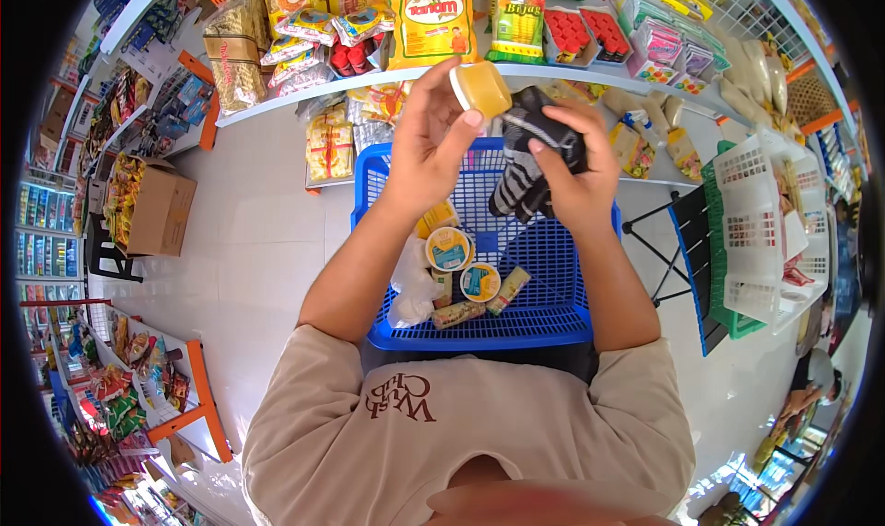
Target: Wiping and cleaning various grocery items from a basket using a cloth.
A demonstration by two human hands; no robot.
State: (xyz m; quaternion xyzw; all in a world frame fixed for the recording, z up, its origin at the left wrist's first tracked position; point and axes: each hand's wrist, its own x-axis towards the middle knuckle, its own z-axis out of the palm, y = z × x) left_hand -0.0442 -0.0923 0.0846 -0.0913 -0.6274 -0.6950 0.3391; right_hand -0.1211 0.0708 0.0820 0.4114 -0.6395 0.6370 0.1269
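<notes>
My left hand (435,139) grips a small yellow tub (482,89) with a white lid, tilted on its side. My right hand (577,156) holds a bunched black and grey striped cloth (529,156), close beside the tub. Below both hands is a blue plastic basket (477,339). Inside it, towards the left, lie several tubs with yellow-rimmed lids, one of them a larger round tub (449,249) and one a smaller tub (480,282). Small patterned cylindrical packs, including one pack (509,291), and a white plastic bag (413,284) lie around them.
A white shelf (332,89) with packaged foods and red-capped containers runs across the front. On the right, white (750,229) and green baskets rest on a black folding table (691,249). An open cardboard box (162,211) of yellow packets stands at left, near a shelf with orange posts (207,401).
</notes>
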